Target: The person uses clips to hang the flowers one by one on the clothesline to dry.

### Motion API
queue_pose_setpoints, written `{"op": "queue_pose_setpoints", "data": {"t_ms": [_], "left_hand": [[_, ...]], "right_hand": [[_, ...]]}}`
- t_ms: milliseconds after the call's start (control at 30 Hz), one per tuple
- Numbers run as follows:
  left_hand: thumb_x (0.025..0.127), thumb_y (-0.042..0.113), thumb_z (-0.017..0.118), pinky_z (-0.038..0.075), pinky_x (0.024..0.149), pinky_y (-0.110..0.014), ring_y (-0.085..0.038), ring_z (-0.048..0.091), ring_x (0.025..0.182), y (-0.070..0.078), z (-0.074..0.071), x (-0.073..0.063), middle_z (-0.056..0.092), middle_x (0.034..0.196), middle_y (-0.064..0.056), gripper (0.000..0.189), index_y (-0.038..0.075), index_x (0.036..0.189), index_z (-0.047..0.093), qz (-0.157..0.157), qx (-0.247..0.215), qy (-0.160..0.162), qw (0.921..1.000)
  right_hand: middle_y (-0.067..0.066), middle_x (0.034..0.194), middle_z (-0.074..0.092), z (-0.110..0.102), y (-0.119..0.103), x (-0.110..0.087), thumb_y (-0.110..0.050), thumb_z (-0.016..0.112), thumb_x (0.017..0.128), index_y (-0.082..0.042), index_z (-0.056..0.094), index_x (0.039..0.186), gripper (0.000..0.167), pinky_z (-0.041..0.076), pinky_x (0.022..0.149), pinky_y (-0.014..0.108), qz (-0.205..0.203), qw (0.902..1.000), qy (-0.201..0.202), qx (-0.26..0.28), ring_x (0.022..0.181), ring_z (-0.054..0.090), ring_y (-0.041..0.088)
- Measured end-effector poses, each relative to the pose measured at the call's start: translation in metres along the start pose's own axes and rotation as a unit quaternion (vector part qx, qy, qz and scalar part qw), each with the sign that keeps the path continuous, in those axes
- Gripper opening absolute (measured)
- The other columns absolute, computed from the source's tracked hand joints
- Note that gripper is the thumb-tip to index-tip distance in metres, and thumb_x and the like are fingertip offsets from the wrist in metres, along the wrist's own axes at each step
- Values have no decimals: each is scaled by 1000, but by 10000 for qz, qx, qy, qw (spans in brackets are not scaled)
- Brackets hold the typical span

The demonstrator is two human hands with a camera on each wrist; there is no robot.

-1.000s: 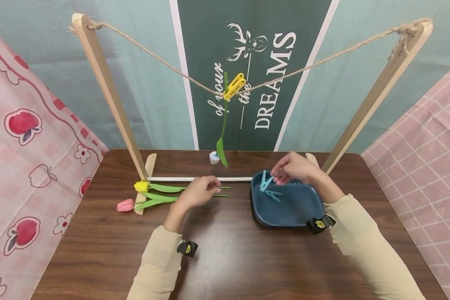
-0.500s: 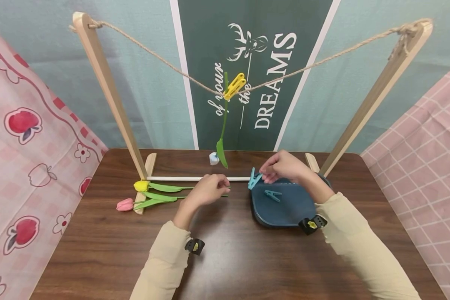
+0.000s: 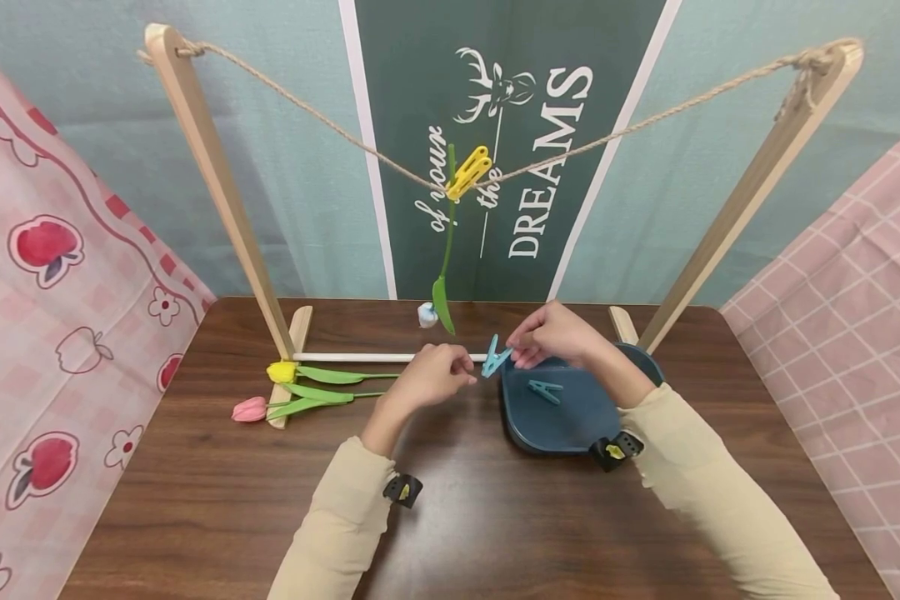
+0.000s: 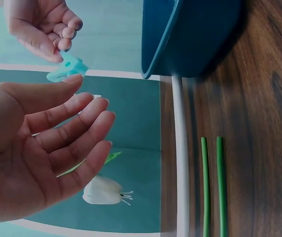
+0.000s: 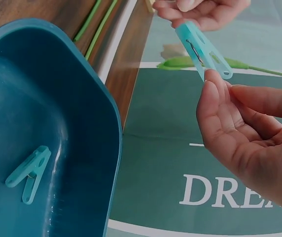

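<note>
My right hand (image 3: 558, 335) pinches a light blue clothespin (image 3: 496, 358) by one leg, just left of the dark blue bin. In the right wrist view the clothespin (image 5: 207, 52) points away from the fingertips, towards my left hand (image 5: 217, 14). That left hand (image 3: 433, 377) has loosely bent fingers and holds nothing; in the left wrist view its thumb lies close to the clothespin (image 4: 68, 68). Contact there is unclear. Beneath it lie a yellow tulip (image 3: 282, 372) and a pink tulip (image 3: 250, 409), their stem ends hidden by the hand in the head view.
A second blue clothespin (image 3: 545, 392) lies in the bin (image 3: 521, 433). A rope (image 3: 311, 108) sags between two wooden posts (image 3: 221, 187). From it hangs a white tulip (image 3: 428, 315), head down, in a yellow clothespin (image 3: 468, 173). A white rod (image 3: 352, 357) joins the posts' feet.
My right hand has carried the clothespin left, from over the bin to beyond its left edge. The left hand has moved right along the stems, closing the distance between the hands.
</note>
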State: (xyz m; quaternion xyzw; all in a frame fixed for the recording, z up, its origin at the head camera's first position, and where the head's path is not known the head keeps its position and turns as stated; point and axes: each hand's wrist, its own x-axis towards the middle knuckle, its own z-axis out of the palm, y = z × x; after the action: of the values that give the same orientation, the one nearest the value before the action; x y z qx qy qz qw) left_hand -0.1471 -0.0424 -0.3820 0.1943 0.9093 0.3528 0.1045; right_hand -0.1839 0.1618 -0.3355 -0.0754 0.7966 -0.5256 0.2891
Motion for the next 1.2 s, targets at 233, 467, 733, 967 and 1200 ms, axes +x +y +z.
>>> {"op": "queue_pose_setpoints", "data": {"t_ms": [233, 467, 733, 967, 1200], "left_hand": [[78, 14, 72, 40, 54, -23, -12, 51, 60, 10, -1, 0, 60, 68, 1, 12, 5, 79, 64, -276, -152, 53, 9995], [74, 15, 76, 39, 51, -23, -13, 50, 57, 14, 1, 0, 57, 64, 1, 16, 5, 75, 64, -388, -57, 164, 9991], [75, 15, 75, 40, 54, -24, -12, 51, 58, 13, 2, -1, 58, 64, 2, 14, 6, 74, 64, -356, 107, 203, 9991], [77, 12, 72, 40, 54, -24, -11, 52, 58, 11, 2, -2, 60, 63, 3, 11, 7, 73, 64, -369, 231, 331, 9985], [82, 11, 66, 38, 50, -23, -12, 49, 54, 8, 0, -3, 59, 62, 3, 7, 6, 77, 67, -514, 191, 315, 9980]], "right_hand": [[22, 75, 64, 5, -2, 0, 6, 51, 88, 22, 57, 98, 20, 53, 66, 38, -4, 9999, 56, 107, 60, 64, 18], [22, 75, 64, 9, -1, 0, 6, 51, 87, 22, 56, 98, 20, 52, 67, 40, 14, 9999, -59, 161, 60, 64, 19], [23, 77, 64, 10, 1, -1, 6, 51, 87, 21, 57, 98, 19, 53, 66, 39, -35, 9999, -153, 64, 61, 64, 19], [22, 76, 64, 11, 3, -1, 5, 53, 87, 18, 59, 97, 18, 53, 64, 36, -123, 9997, -175, -116, 61, 63, 19], [22, 78, 63, 11, 5, -1, 6, 53, 86, 16, 59, 98, 17, 52, 68, 41, -316, 9983, -314, -385, 64, 63, 24]]}}
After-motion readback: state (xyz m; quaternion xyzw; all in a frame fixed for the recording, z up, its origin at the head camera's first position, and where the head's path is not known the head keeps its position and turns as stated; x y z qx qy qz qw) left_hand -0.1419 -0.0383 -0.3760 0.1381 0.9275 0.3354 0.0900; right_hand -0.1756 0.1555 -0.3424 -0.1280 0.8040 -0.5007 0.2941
